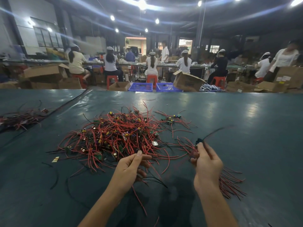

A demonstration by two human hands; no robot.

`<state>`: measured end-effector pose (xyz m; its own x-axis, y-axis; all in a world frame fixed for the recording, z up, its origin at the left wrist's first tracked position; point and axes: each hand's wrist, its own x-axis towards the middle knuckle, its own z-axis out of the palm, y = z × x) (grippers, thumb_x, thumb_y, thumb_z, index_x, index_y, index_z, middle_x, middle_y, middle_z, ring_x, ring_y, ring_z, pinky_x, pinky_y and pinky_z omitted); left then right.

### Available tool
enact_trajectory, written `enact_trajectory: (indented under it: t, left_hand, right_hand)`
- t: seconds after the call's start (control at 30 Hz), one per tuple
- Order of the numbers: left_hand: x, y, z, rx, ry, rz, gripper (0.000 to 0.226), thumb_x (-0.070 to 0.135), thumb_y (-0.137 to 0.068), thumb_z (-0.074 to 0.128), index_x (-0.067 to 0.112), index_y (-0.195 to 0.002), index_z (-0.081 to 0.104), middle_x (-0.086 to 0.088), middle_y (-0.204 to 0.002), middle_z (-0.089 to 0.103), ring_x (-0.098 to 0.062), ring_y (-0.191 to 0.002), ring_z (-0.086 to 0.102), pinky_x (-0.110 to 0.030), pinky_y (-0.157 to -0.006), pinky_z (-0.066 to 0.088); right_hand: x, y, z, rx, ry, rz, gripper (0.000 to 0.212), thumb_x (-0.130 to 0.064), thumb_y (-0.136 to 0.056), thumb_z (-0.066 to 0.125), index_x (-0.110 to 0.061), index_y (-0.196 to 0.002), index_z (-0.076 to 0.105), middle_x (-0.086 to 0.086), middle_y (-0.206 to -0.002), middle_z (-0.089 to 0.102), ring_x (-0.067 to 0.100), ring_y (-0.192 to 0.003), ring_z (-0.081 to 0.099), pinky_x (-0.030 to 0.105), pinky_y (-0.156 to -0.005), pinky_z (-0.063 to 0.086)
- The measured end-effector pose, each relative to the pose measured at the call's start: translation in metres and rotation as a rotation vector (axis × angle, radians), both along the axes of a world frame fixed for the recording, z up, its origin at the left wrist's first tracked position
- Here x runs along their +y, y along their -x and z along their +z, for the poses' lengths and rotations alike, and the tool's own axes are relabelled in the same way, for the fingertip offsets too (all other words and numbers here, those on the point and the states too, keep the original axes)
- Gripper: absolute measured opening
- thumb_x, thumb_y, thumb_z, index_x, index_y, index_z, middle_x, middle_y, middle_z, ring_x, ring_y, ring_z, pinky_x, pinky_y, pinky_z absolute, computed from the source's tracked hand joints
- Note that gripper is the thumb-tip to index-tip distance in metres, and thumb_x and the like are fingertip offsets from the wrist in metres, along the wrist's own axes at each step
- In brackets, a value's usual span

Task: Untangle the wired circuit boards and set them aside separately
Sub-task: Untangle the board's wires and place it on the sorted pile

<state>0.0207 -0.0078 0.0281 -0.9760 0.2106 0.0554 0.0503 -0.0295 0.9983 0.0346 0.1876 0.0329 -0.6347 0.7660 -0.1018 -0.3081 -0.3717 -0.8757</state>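
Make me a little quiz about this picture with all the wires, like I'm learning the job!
1. True or false: the tangled pile of wired circuit boards sits inside a blue crate.
2. Which hand grips the bundle of red-wired boards? A. left hand B. right hand C. neither
3. Fill in the blank: most wires in the pile are ____.

Key
1. False. The pile lies loose on the dark green table.
2. B, the right hand.
3. Red.
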Motion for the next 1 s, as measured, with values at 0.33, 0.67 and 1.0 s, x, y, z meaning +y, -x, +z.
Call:
enact_trajectory:
  t: [0.33, 0.67, 1.0]
  left_hand:
    - [-0.001, 0.003, -0.003, 0.019, 0.002, -0.011, 0.041, 0.035, -0.098, 0.041, 0.013, -0.09, 0.075, -0.004, -0.075, 0.071, -0.014, -0.055, 0.059, -0.02, -0.048, 0.044]
    - [-0.018, 0.012, -0.022, 0.515, 0.573, 0.313, 0.01, 0.025, -0.092, 0.062, 0.027, -0.096, 0.07, 0.014, -0.101, 0.062, 0.001, -0.094, 0.055, -0.013, -0.081, 0.044]
    - [-0.027, 0.023, -0.044, 0.487, 1.065, 0.163, 0.04, 0.042, -0.095, 0.051, 0.027, -0.132, 0.054, 0.012, -0.133, 0.053, -0.012, -0.123, 0.044, -0.031, -0.105, 0.034]
  right_hand:
    - [0.045, -0.005, -0.002, -0.604, -1.134, -0.07, 0.034, -0.025, -0.099, 0.053, -0.019, -0.132, 0.062, 0.01, -0.118, 0.063, 0.029, -0.1, 0.058, 0.035, -0.083, 0.04]
    - [-0.005, -0.007, -0.009, -0.43, -1.2, 0.069, 0.041, -0.024, -0.094, 0.06, -0.017, -0.135, 0.058, 0.003, -0.123, 0.064, 0.025, -0.114, 0.055, 0.043, -0.101, 0.043]
    - [-0.023, 0.001, -0.032, -0.399, -1.173, 0.304, 0.034, -0.029, -0.098, 0.054, -0.016, -0.129, 0.061, -0.003, -0.12, 0.063, 0.011, -0.11, 0.058, 0.025, -0.094, 0.046]
